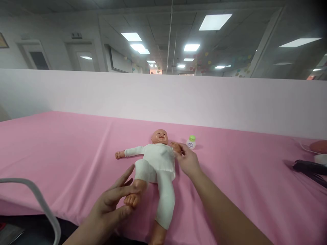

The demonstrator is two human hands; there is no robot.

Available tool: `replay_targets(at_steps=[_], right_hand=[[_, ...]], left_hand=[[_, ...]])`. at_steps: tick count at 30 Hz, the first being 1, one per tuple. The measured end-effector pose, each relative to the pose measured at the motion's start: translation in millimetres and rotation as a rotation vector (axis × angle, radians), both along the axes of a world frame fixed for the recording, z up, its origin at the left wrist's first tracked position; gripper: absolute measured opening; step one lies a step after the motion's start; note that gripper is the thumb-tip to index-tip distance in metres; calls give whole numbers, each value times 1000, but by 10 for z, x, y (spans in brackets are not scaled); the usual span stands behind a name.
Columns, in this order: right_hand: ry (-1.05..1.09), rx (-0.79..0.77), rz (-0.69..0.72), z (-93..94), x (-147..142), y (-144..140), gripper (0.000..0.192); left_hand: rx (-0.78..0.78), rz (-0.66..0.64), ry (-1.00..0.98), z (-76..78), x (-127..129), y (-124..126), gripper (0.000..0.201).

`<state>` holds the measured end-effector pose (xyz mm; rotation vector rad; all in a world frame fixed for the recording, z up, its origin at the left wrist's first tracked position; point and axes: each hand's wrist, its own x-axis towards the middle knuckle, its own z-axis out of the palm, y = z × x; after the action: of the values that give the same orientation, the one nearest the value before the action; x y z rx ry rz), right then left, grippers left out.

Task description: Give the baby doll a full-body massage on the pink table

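Note:
A baby doll [157, 157] in a white top and white leggings lies on its back on a pink sheet [76, 149], its head toward the wall. My left hand [109, 200] grips the doll's bare foot on the left side, and that leg is bent at the knee. Around the doll's hand on the right side, the fingers of my right hand [187, 158] are closed. The doll's other arm stretches out to the left, and its other leg points toward me. Just beyond my right hand stands a small clear bottle [191, 143] with a green cap.
A white partition [163, 98] rises behind the pink surface, with glass above it. At the right edge lie a black object [310, 167] and a reddish-brown rounded thing [318, 146]. A grey curved tube or rail [38, 197] stands at the lower left.

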<state>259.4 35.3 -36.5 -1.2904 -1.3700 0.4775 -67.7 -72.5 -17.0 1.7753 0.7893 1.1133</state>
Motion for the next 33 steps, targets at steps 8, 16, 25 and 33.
replay_targets(at_steps=[8,16,25,33], right_hand=[[819,-340,-246,-264,630,266,31],[911,-470,-258,-324,724,248,19],[792,-227,-273,-284,557,219,35],[7,17,-209,-55,-128,27,44]], left_hand=[[40,-27,112,-303,-306,-341,32],[404,162,303,-818,-451,-304,41],[362,177,313,-667,-385,-332,45],[106,19,87,-55,5,-68,35]])
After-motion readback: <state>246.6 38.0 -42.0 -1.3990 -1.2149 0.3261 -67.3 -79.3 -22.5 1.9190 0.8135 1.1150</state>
